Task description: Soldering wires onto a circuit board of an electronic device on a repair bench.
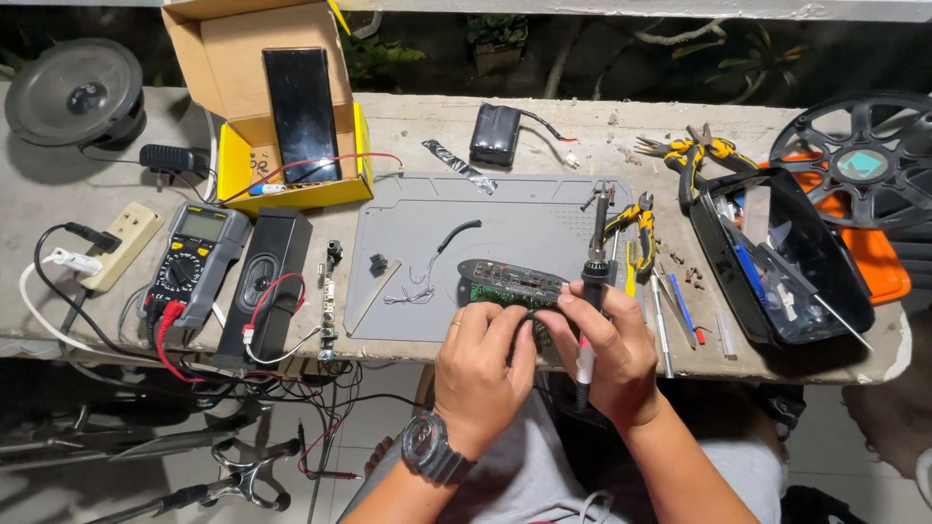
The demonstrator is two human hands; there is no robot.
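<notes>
My left hand (482,364), with a dark wristwatch on its wrist, grips the near edge of a green circuit board (505,291) that has a dark oval cover on top. My right hand (607,344) is closed around a soldering iron (592,277), held upright with its tip pointing away over the grey work mat (427,228). The two hands touch each other at the board, at the mat's near right edge.
On the left lie a multimeter (194,257), a black speaker bar (267,281), a power strip (121,243) and a yellow box (291,107) holding a phone. Yellow-handled pliers (636,228), a black tray (777,257), a battery pack (497,134) and loose screws lie to the right.
</notes>
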